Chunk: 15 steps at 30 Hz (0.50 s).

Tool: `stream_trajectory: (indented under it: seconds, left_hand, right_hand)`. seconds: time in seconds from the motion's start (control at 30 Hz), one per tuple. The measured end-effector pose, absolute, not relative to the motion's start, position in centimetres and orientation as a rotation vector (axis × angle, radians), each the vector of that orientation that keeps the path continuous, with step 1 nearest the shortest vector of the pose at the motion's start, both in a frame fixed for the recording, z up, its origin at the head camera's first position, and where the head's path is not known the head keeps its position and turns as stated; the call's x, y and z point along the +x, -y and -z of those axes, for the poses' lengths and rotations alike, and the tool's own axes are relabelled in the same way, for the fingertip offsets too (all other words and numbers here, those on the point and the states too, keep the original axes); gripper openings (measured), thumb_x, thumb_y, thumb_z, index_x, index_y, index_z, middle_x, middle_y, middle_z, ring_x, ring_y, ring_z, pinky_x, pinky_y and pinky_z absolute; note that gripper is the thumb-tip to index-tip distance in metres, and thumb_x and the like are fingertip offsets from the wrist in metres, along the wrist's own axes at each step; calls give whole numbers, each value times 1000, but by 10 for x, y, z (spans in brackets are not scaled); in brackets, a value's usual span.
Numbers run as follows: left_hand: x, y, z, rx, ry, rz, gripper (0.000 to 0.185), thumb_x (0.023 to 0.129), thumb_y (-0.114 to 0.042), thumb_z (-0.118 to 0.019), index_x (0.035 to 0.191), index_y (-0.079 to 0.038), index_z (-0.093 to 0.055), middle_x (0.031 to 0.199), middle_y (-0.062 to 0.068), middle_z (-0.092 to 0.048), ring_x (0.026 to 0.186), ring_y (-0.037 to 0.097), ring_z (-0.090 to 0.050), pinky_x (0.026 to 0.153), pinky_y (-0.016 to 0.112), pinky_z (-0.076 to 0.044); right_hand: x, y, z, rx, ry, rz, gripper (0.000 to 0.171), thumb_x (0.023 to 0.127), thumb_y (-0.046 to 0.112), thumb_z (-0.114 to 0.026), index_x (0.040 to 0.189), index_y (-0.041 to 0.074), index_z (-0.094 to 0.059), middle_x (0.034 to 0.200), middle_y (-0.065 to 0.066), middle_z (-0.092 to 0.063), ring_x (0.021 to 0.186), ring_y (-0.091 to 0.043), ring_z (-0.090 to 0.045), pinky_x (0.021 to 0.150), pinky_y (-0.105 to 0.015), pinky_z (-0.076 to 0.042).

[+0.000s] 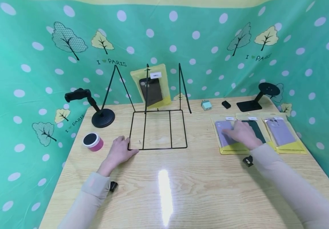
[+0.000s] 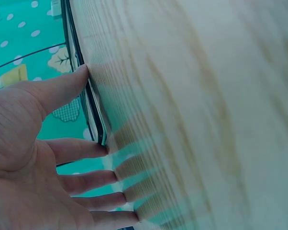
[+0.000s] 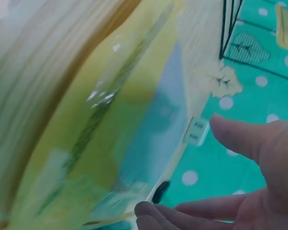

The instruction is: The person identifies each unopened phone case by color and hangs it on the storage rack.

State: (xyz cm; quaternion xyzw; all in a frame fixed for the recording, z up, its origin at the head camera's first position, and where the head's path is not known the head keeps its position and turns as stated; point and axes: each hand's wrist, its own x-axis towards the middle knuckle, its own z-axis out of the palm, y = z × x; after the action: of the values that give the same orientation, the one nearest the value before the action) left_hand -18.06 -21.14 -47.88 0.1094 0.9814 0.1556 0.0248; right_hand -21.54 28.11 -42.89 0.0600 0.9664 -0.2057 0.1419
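My left hand rests at the front left corner of a black wire rack. Its fingers are spread and fairly straight, and the thumb and index fingertip touch the rack's bars in the left wrist view. A bagged black phone case stands upright in the rack. My right hand hovers over or lightly touches the row of bagged phone cases on the right, partly covering a light purple case and a dark green case. In the right wrist view its thumb and fingers are apart, with nothing between them.
Right of the rack lie a charger plug and a small black object. Another bagged purple case lies at the far right, before a black stand. On the left are a black holder and a pink jar.
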Motion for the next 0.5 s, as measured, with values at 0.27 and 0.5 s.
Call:
stream_trajectory:
  seconds: [0.27, 0.5]
  left_hand:
    - [-181, 213, 480, 346, -3040, -472, 69, 82, -39, -73, 121, 15, -55, 121, 37, -46, 114, 49, -43, 99, 55, -31]
    - [-181, 212, 480, 335, -3037, -465, 70, 82, -40, -73, 122, 14, -54, 122, 37, -46, 113, 49, -43, 98, 55, -32]
  right_hand:
    - [-219, -295, 441, 218, -2741, 550, 49, 88, 49, -61, 67, 7, -45, 62, -6, -38, 57, -21, -42, 52, -32, -35]
    - [-220, -295, 444, 243, -2733, 539, 46, 88, 44, -63, 69, 4, -48, 65, -8, -39, 61, -23, -44, 55, -32, -35]
